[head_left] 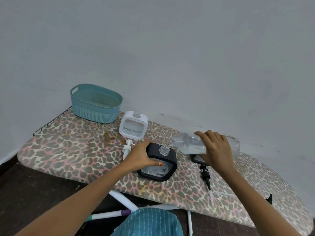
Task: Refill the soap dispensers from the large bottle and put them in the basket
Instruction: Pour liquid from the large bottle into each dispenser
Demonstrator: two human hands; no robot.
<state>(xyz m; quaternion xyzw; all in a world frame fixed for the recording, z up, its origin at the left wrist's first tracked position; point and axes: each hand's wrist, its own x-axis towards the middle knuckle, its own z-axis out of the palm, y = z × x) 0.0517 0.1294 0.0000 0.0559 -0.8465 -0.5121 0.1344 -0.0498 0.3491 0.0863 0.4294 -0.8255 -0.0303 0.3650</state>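
The fingers and thumb of the left hand [143, 155] are being curled round the upper left corner of a black soap dispenser [170, 155], which is being steadied upright on the leopard-print ironing board [68, 150]. The fingers of the right hand [216, 147] are being wrapped over the large clear bottle [190, 144] — it is being tipped almost level, its mouth being held just above the dispenser's open neck. A second black dispenser [196, 159] is being mostly hidden beneath that hand. A black pump [205, 176] and a white pump [127, 148] are lying loose on the board. Farther back a white dispenser [133, 126] is standing uncapped, and the teal basket [95, 114] is sitting at the board's far left end — near the wall.
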